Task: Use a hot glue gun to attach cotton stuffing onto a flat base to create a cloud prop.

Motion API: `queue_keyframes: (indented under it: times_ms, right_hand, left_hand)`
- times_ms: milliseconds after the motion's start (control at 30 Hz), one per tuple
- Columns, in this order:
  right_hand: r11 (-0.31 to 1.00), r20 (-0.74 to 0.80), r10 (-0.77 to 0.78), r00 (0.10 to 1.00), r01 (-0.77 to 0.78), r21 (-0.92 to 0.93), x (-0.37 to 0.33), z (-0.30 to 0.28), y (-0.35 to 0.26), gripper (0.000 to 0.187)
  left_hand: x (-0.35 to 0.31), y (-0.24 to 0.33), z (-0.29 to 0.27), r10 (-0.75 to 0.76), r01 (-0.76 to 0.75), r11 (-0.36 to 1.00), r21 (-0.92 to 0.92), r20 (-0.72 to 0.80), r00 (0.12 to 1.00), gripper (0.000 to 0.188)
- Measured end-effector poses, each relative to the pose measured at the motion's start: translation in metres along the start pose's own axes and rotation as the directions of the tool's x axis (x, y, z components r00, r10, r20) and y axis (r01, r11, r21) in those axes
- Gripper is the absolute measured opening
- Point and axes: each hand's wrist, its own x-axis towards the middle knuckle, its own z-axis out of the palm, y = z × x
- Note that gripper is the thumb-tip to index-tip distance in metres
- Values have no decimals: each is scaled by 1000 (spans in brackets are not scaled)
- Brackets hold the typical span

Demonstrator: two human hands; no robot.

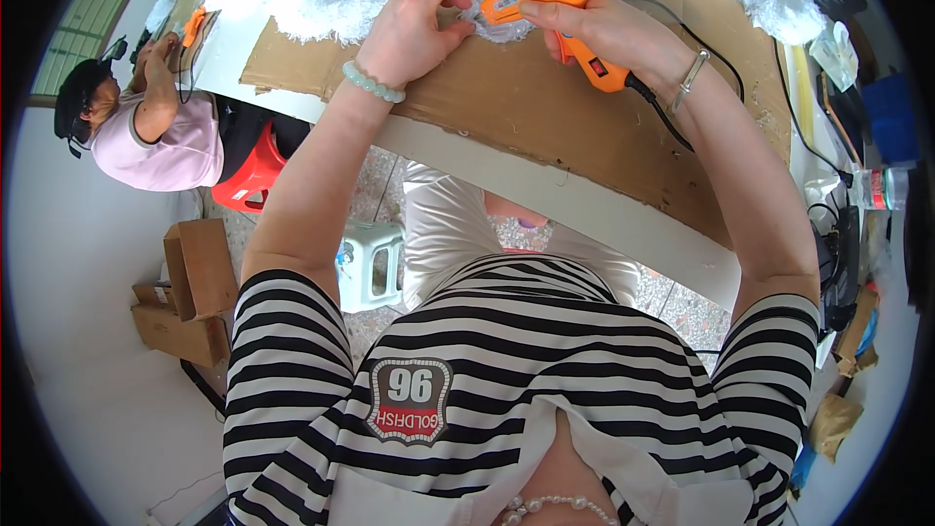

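Fluffy white fibre tuft (499, 27), light, soft, compressible: left hand (414, 34) pinches its edge against brown cardboard sheet (545, 107). Right hand (594, 24) closed round orange plastic glue gun (560, 0), nozzle just beside pinch; judged rigid, hot-tipped, best held by the handle.

orange glue gun (555, 0) held level above brown cardboard, nozzle touching small white fluffy piece (497, 27).

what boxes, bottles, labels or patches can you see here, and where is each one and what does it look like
Cardboard boxes: floor at left, brown, one open.
Bottle: table's right edge, clear, with a red label.
Patch: on the striped shirt, shield-shaped, grey over red.
Glue gun: orange, in the right hand, with a small red switch on its grip.
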Motion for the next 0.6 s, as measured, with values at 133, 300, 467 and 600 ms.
queue_keyframes:
  times_ms: [133, 300, 467, 600]
  right_hand:
    - [1000, -22, -10, 1000, 10, -22, 0, 3, -2, 43]
    - [1000, 3, 20, 1000, -20, -22, 1, 2, 0, 40]
    - [1000, -16, 4, 1000, -4, -9, -3, 2, 1, 37]
    - [1000, -21, -27, 999, 27, -10, -6, 1, 3, 37]
  left_hand:
    - [0, -4, 1, -23, 23, 1000, 4, -1, 1000, 31]
    - [1, -9, 3, -11, 10, 1000, -30, -23, 1000, 32]
    - [3, -11, 6, -8, 7, 999, -45, -33, 999, 32]
    - [5, -9, 6, -12, 11, 999, -33, -14, 1000, 30]
